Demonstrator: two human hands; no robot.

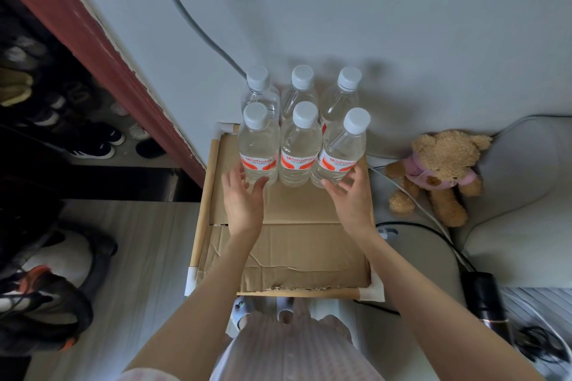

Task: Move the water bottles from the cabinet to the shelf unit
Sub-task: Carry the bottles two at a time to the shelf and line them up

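Several clear water bottles (299, 145) with white caps and red-and-white labels stand in two rows at the far end of a cardboard-topped surface (297, 244) against the wall. My left hand (244, 195) is open, fingers spread, its fingertips at the base of the front-left bottle (258, 148). My right hand (351, 198) is open too, fingers touching the lower side of the front-right bottle (340, 151). Neither hand is closed around a bottle.
A teddy bear (436, 173) in a pink top sits on a grey cushion (526, 182) to the right. Cables (411, 198) and a black cylinder (489, 303) lie on the right. Left, a dark shelf holds shoes (93, 139); bags (40, 303) lie on the floor.
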